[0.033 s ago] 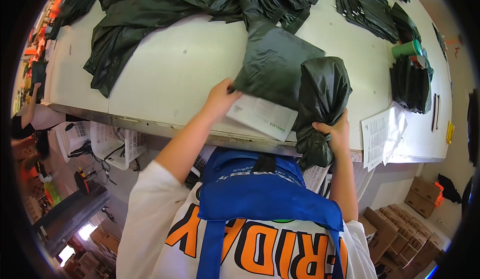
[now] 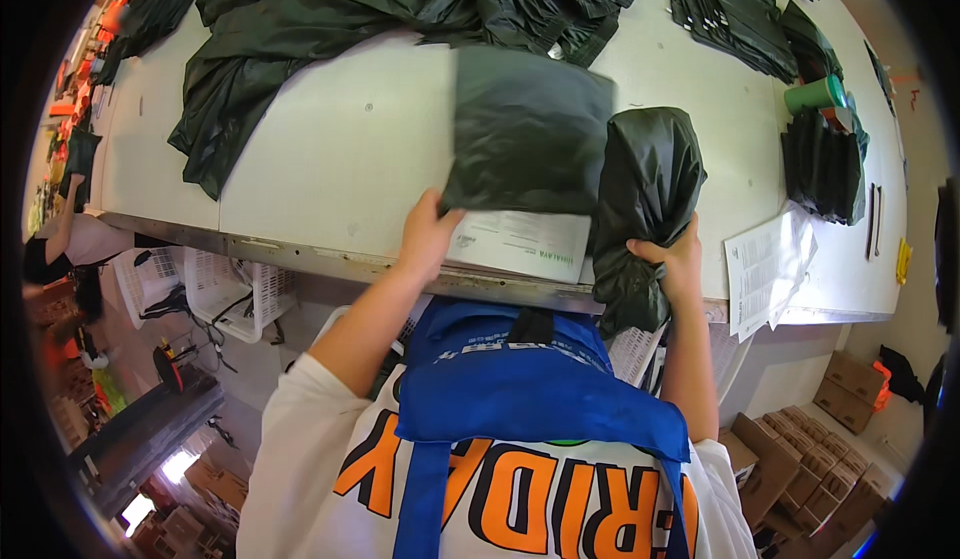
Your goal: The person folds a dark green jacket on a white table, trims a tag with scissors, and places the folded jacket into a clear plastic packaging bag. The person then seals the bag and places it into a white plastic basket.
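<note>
My left hand (image 2: 428,240) is closed on the lower left corner of a flat, dark green square of thin shiny fabric (image 2: 530,134), perhaps a pouch. Its far part is blurred. Just below its near edge, a white printed sheet (image 2: 525,244) lies on the table, partly covered. My right hand (image 2: 675,264) grips a rounded, creased bundle of the same dark fabric (image 2: 650,174) low on its right side, thumb on top. The bundle hangs over the table's front edge, right beside the flat piece. Most of the right fingers are hidden behind it.
A large heap of dark fabric (image 2: 300,24) covers the far left of the white table (image 2: 330,144). Folded dark pieces (image 2: 725,14) lie far right, near a green roll (image 2: 815,94) and a dark stack (image 2: 820,169). Printed papers (image 2: 765,264) overhang the front edge. White baskets (image 2: 235,294) stand below left.
The flat fabric piece has swung to the left and now lies straighter, showing more of the printed sheet. My left hand has moved slightly left and nearer. The right hand has barely shifted.
</note>
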`<action>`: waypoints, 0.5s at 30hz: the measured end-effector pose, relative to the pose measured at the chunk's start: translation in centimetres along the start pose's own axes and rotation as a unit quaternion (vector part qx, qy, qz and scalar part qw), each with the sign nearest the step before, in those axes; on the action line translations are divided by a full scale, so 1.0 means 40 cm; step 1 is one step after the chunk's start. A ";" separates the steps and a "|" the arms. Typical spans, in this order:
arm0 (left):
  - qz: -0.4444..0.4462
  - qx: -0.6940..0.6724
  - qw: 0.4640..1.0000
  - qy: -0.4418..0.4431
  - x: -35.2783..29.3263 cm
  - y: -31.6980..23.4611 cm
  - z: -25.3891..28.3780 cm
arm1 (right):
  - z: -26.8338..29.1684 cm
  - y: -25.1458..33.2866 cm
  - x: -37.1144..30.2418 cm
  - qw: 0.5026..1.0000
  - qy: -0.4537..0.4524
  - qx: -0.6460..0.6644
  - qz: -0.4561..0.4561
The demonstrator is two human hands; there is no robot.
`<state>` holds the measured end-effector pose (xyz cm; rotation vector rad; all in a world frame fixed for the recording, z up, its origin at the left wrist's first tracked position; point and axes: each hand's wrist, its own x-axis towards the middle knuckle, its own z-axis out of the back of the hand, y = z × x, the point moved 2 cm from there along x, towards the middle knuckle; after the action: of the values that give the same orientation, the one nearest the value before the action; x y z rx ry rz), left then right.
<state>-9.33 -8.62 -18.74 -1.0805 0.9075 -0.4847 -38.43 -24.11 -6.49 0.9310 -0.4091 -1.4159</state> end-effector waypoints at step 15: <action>-0.304 0.484 0.815 0.095 -0.142 -0.065 -0.041 | -0.123 0.111 0.119 0.928 0.248 0.277 -0.013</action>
<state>-13.65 -6.44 -14.48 -0.3302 0.3315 -1.4295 -31.13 -27.61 -7.43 1.7126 -0.4170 -1.0403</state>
